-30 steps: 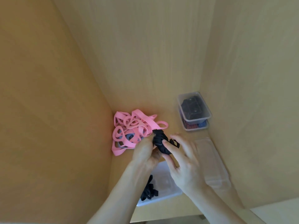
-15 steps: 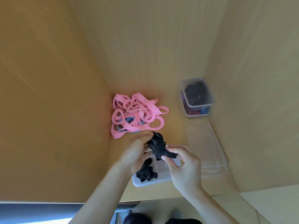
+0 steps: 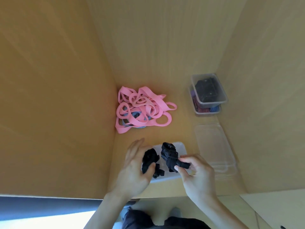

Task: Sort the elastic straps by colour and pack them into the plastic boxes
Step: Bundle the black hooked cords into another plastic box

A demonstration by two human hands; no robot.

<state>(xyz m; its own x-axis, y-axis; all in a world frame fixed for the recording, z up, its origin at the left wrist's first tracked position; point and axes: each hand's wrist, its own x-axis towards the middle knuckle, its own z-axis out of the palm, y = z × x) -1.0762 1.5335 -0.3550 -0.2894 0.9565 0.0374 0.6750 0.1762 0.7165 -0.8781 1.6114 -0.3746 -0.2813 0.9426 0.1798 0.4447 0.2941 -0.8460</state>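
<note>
— What sits farthest left?
— A tangled heap of pink straps (image 3: 142, 109). It lies on the surface (image 3: 181, 128) beyond the left grip (image 3: 133, 167), well apart from it and hard against the left wall (image 3: 66, 113). A blue strap (image 3: 134, 115) peeks out from under the pink.
— And the left grip itself?
— It is partly closed: the thumb curls over a small black bundle (image 3: 149, 160) and holds it against the palm, while the fingers reach out fairly straight.
— What is below it?
— A clear box (image 3: 180, 148) lies under both grips. A loose black strap (image 3: 159, 173) rests in it, just right of the left thumb.
— The right grip?
— The right grip (image 3: 196, 174) pinches a larger black bundle (image 3: 170, 156) between thumb and curled fingers. It holds it over the box, just beside the small bundle.
— Further right?
— Just right of that grip lies a flat clear piece (image 3: 214, 146), perhaps a lid or a shallow box; the plastic is too faint to tell. Beyond it, far from the right grip, two boxes are stacked in the corner. The upper box (image 3: 222, 96) holds black straps (image 3: 205, 90), and the lower box (image 3: 198, 113) holds red and blue straps (image 3: 206, 110).
</note>
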